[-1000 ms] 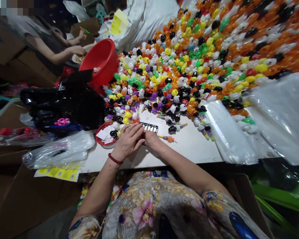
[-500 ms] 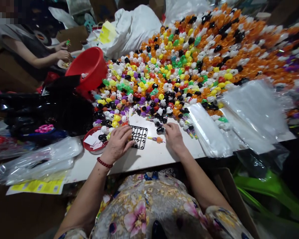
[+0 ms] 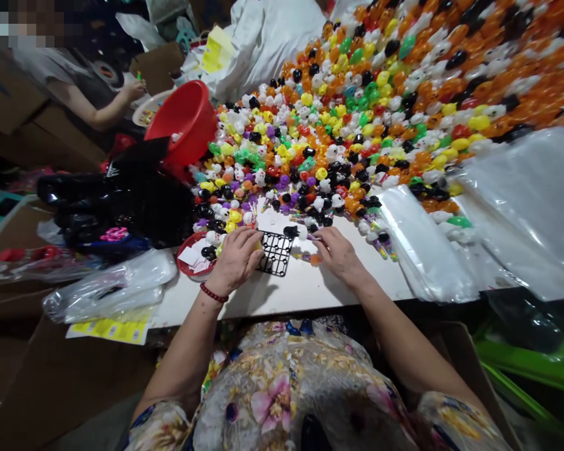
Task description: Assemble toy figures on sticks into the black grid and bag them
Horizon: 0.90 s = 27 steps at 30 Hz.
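Beyond both hands spreads one heap of small coloured figures [image 3: 338, 125], orange, white, black, yellow and green, too many for me to count from this end. Under the hands I have one white table [image 3: 310, 287]. To the right of the right hand lie two lots of clear bags, a wide stack [image 3: 521, 207] and a narrow stack [image 3: 423, 250]; well left of the left hand is a third lot, the left-side bags [image 3: 113, 285]. Past the left hand, off to its left, I count one red basin [image 3: 188, 113], and just beside that hand one red basket [image 3: 188, 270] with overlapping paper slips [image 3: 195, 257].

My left hand [image 3: 237, 260] has its fingers together, gently bent over the left edge of one black grid [image 3: 276, 254]; I cannot tell whether it grips anything underneath. My right hand [image 3: 341, 257], closed to a narrow pinch, seems to have one black-and-white figure [image 3: 302, 232] by its stem, head toward the grid. I judge a light pinch enough for such slick-looking plastic, with the left fingers pressing the grid flat so it cannot skid. Between grid and right hand lies one orange-topped stick [image 3: 315, 259], best left unbumped.
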Motion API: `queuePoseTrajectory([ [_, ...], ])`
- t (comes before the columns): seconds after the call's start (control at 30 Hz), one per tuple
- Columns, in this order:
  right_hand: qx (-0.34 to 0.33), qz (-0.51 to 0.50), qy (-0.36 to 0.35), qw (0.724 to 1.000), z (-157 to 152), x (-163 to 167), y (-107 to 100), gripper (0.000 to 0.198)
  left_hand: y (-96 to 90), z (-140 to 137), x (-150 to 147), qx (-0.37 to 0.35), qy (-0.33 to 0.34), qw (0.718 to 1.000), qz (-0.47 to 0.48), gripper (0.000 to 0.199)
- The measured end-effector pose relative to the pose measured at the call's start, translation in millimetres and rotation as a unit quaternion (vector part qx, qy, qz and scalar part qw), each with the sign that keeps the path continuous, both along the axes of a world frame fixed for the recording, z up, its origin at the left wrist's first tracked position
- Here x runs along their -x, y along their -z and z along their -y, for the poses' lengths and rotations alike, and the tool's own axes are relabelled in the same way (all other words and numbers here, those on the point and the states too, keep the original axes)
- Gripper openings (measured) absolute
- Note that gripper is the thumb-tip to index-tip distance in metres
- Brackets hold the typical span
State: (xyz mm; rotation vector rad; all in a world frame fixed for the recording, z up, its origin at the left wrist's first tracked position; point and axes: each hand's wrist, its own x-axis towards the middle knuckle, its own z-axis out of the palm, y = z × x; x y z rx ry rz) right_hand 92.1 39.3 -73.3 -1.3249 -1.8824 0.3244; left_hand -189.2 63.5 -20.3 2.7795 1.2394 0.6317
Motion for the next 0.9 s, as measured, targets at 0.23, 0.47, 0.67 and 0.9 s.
queuePoseTrajectory([
  [0.23, 0.027, -0.100, -0.064, 0.993, -42, 66, -7, 0.008, -3.4, 0, -1, -0.001, 0.007, 1.000, 0.017, 0.035],
  [0.47, 0.134, -0.063, -0.136, 0.980, -50, 101, -23, 0.016, -4.4, 0, -1, 0.004, 0.006, 1.000, 0.009, 0.034],
  [0.67, 0.164, -0.094, -0.142, 0.972, -43, 114, -29, 0.019, -2.8, 1, -1, 0.005, 0.007, 0.998, 0.057, 0.032],
  [0.9, 0.197, -0.103, -0.129, 0.966, -36, 120, -24, 0.028, 8.0, -4, 3, -0.017, 0.023, 0.999, 0.020, 0.043],
])
